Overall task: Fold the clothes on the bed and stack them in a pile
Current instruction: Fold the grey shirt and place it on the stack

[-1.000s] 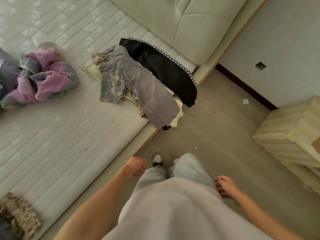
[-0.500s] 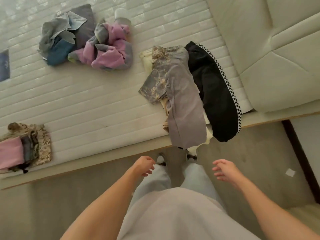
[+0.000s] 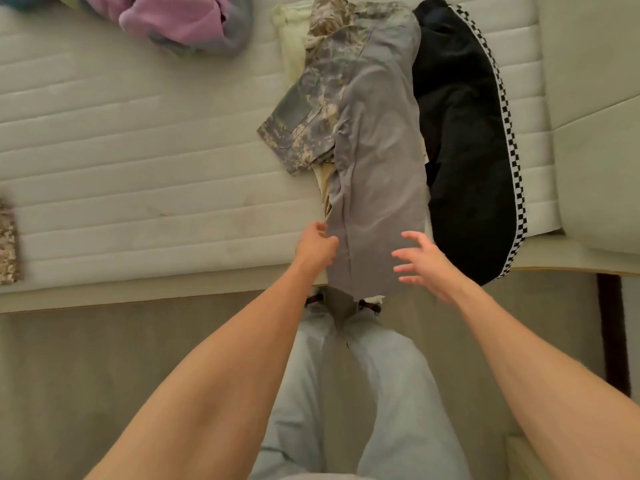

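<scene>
A long grey garment lies on top of a heap at the mattress's near edge, its end hanging over the side. Under it are a camouflage piece and a cream piece. Beside it on the right is a black garment with a checkered stripe. My left hand has its fingers curled on the grey garment's left edge. My right hand hovers over the garment's lower right part with its fingers spread, holding nothing.
A crumpled pink and grey clothing heap lies at the top left of the white quilted mattress. A folded camouflage pile shows at the left edge. The padded headboard is on the right. I stand on the floor.
I have stepped up to the bed and the view has dropped onto the heap. Both hands rose from beside my legs to the grey garment, and the left took its edge.
</scene>
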